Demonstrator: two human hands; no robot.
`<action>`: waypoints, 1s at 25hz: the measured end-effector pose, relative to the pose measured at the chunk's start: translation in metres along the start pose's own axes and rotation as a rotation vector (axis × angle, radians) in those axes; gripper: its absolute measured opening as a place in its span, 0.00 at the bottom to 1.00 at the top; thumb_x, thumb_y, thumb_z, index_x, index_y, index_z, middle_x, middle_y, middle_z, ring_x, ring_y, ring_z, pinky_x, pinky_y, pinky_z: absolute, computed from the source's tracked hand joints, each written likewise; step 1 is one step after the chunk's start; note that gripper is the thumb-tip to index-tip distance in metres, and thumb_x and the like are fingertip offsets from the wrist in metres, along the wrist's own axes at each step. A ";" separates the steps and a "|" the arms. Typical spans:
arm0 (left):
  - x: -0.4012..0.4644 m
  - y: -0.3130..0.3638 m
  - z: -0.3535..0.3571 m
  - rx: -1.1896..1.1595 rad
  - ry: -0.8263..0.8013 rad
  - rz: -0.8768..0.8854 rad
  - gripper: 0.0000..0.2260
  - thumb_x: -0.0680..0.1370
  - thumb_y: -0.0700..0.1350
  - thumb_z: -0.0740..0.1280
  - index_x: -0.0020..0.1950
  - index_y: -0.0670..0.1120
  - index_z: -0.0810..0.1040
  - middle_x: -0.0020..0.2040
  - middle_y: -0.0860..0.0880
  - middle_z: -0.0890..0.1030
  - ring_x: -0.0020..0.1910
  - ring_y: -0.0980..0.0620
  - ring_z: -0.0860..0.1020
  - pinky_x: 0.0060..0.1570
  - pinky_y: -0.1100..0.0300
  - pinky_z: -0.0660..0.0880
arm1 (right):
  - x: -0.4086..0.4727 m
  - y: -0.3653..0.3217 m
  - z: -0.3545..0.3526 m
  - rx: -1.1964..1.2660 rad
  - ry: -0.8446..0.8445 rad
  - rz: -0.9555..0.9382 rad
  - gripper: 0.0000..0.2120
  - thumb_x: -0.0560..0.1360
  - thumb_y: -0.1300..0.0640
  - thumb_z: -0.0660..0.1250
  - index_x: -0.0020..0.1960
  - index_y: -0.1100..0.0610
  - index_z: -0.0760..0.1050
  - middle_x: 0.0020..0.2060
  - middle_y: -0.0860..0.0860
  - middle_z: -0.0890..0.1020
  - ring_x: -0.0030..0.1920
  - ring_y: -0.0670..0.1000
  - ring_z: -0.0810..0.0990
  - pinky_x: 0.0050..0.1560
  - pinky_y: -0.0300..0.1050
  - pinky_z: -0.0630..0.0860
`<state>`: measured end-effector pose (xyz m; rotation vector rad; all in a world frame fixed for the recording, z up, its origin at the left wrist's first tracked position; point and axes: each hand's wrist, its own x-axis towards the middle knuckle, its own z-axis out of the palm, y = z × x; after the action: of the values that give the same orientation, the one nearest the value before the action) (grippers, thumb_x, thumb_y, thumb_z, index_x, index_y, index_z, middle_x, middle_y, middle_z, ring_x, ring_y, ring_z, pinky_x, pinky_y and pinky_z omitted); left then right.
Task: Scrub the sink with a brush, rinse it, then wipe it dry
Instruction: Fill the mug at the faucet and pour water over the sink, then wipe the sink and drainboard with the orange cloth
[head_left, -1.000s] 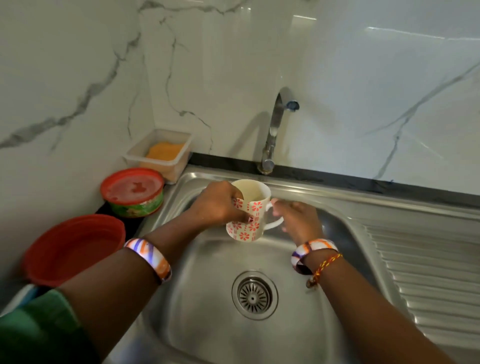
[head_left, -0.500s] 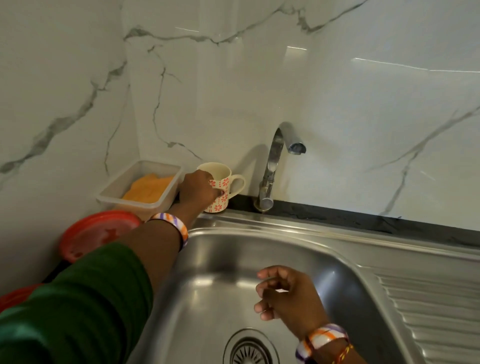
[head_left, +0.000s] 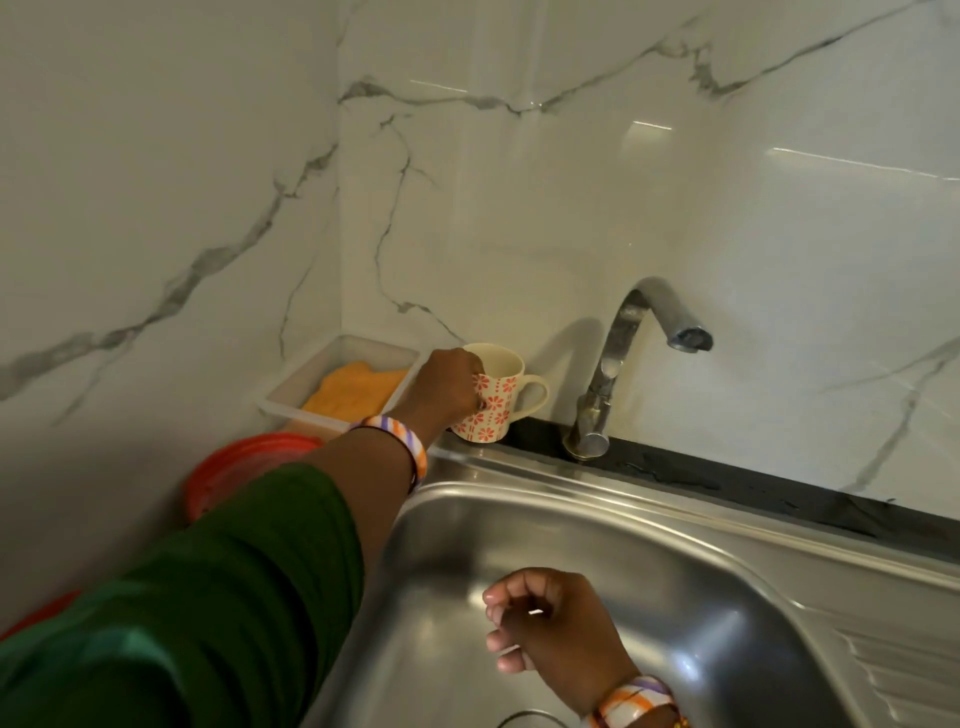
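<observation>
Head view: stainless steel sink (head_left: 691, 577) basin bare and shiny, low centre | left hand (head_left: 447, 389) grips cream mug with red flower print (head_left: 491, 397) standing on dark worktop (head_left: 727, 486) beside chrome tap (head_left: 618, 364) | right hand (head_left: 550, 629) loosely curled over basin, seemingly holding nothing | drain cut off | white marble wall (head_left: 519, 182)

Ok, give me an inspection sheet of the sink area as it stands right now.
Surface: steel sink basin bare where seen; drainer ribs at right; no brush or wiping cloth identifiable.
Job's things: tap, no water running.
Clutter: floral mug upright on the black ledge beside the tap; clear tub holding something orange; red lid behind the sleeve.
Hands: left hand grips the mug; right hand loosely curled over the basin, holding nothing.
Cables: nothing seen.
Surroundings: marble-look wall tiles.
</observation>
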<state>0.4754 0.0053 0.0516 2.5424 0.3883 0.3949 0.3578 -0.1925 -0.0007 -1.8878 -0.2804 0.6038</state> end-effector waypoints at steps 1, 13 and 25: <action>0.000 0.001 -0.002 -0.018 0.019 0.000 0.19 0.73 0.40 0.70 0.63 0.42 0.75 0.61 0.42 0.77 0.58 0.45 0.76 0.54 0.57 0.72 | 0.000 -0.003 0.005 -0.022 -0.018 -0.009 0.11 0.74 0.69 0.62 0.37 0.58 0.78 0.30 0.52 0.78 0.28 0.47 0.79 0.29 0.39 0.78; -0.059 -0.064 -0.129 0.041 0.114 -0.238 0.10 0.72 0.33 0.67 0.52 0.37 0.80 0.47 0.39 0.81 0.48 0.42 0.80 0.41 0.58 0.76 | 0.096 -0.128 0.062 0.003 -0.044 -0.351 0.13 0.73 0.71 0.61 0.38 0.56 0.76 0.34 0.58 0.80 0.38 0.58 0.80 0.50 0.56 0.79; -0.098 -0.098 -0.107 0.330 0.097 -0.151 0.12 0.76 0.42 0.63 0.57 0.48 0.80 0.53 0.44 0.80 0.51 0.43 0.78 0.51 0.52 0.75 | 0.200 -0.171 0.126 -1.406 -0.344 -0.463 0.20 0.73 0.67 0.58 0.62 0.56 0.74 0.35 0.53 0.77 0.25 0.46 0.75 0.21 0.32 0.70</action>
<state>0.3295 0.0998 0.0659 2.7925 0.7309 0.4267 0.4744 0.0670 0.0644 -2.8329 -1.6498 0.3961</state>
